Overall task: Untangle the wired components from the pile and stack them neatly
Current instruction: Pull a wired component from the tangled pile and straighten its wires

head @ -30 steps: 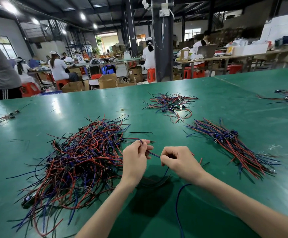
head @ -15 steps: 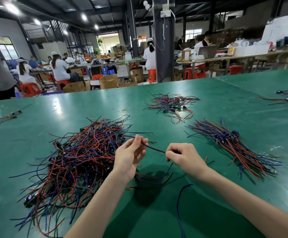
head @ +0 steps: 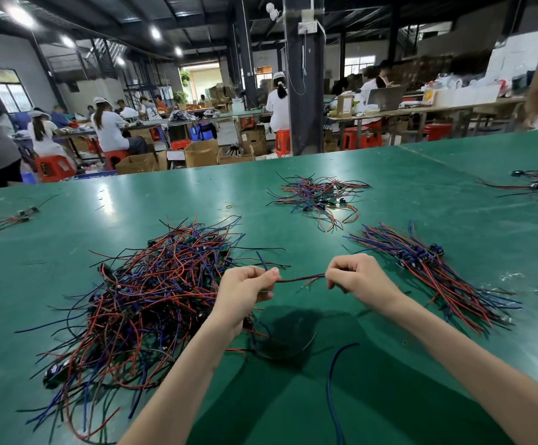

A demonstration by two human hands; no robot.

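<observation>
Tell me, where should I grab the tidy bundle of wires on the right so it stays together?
Probably take the tidy bundle at the band of dark components, reaching down from above and squeezing across the wires. The wires are packed together there, while both ends fan out loose.

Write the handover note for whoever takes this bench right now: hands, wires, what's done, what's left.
Hands: left hand pinches one end of a twisted red-and-blue wire strand, right hand the other; it spans the gap above the table.
Wires: tangled pile lies left of the hands, neat stack to their right.
Done: one stack of aligned components.
Left: lay this strand on the stack, then work through the pile, which looks far larger.
</observation>
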